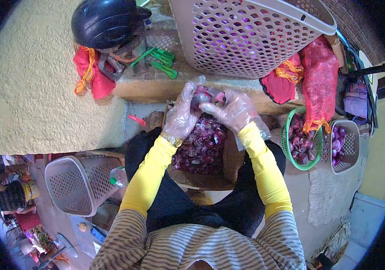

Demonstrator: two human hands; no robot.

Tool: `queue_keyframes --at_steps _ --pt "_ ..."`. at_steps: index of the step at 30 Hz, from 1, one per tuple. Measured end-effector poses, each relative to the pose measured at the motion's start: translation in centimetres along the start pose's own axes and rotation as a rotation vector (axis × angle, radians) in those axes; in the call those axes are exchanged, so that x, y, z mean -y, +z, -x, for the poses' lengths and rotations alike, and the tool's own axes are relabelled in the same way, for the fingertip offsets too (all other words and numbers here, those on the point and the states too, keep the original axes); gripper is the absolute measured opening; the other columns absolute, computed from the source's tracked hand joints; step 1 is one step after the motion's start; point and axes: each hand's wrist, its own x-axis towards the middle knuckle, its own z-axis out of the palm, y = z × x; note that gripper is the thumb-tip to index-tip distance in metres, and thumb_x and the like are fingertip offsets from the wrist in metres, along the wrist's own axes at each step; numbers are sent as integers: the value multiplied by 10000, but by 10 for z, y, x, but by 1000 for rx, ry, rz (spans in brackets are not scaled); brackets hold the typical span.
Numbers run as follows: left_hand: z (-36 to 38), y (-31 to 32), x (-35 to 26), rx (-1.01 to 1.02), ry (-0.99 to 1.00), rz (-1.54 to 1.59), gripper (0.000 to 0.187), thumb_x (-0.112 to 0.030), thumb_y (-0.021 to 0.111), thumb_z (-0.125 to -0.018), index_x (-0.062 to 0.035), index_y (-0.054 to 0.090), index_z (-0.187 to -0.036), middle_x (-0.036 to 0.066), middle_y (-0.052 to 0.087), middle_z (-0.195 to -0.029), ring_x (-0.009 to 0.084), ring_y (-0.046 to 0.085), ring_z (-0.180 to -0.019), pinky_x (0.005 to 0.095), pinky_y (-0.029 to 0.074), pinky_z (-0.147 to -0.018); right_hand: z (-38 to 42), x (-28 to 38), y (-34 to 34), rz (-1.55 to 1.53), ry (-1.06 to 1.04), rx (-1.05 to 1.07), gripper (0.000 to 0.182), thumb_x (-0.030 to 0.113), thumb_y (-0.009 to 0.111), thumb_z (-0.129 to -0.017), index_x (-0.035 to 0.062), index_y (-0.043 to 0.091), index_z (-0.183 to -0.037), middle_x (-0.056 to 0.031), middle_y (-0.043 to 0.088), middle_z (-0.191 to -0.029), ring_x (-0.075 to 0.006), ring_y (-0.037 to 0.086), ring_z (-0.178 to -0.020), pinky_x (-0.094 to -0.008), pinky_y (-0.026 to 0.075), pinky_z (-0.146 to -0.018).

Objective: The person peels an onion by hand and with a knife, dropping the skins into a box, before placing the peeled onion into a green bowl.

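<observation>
Both of my hands wear clear plastic gloves and meet over a cardboard box (235, 163) between my knees. My left hand (182, 113) is closed around a red onion (202, 96). My right hand (235, 109) is closed too, its thumb pointing at the onion and its fingertips pinched by a small pink thing (220, 97); I cannot tell what that is. Under the hands, the box holds a heap of purple onion skins (199, 148).
A large lattice basket (251, 38) of onions stands ahead on a ledge, near a red mesh sack (319, 76) and green clips (163, 58). A green basket (287, 148) and a smaller basket (353, 153) hold onions at right. Another lattice basket (73, 186) lies left.
</observation>
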Motion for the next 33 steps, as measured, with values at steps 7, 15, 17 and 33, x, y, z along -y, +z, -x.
queue_keyframes --at_steps 7,15,17,33 --pt "1 -5 3 -22 -60 -32 676 -548 517 -1013 -24 474 -1439 144 647 -1193 239 623 -1086 396 507 -1004 -2 -5 5 -1 18 90 668 750 751 -684 87 684 -739 -177 678 -692 -372 677 -658 -465 530 -637" --pt "2 -5 1 -46 -70 -34 718 -559 541 -996 -11 444 -1450 159 619 -1258 257 618 -1130 408 494 -1031 0 -5 8 29 47 119 663 756 706 -728 93 710 -747 -190 689 -725 -387 687 -693 -493 532 -657" --pt "2 -6 1 -60 -68 -31 719 -559 541 -995 -13 440 -1451 166 608 -1274 261 616 -1136 410 493 -1035 0 -4 8 38 51 137 653 749 695 -746 96 722 -758 -191 689 -727 -388 687 -694 -492 531 -659" --pt "-2 -15 0 -2 -46 -110 711 -605 477 -1001 -52 458 -1446 166 609 -1286 273 624 -1154 439 501 -1039 -1 -7 2 36 -90 62 645 745 772 -662 116 711 -793 -163 679 -711 -371 678 -671 -477 527 -656"
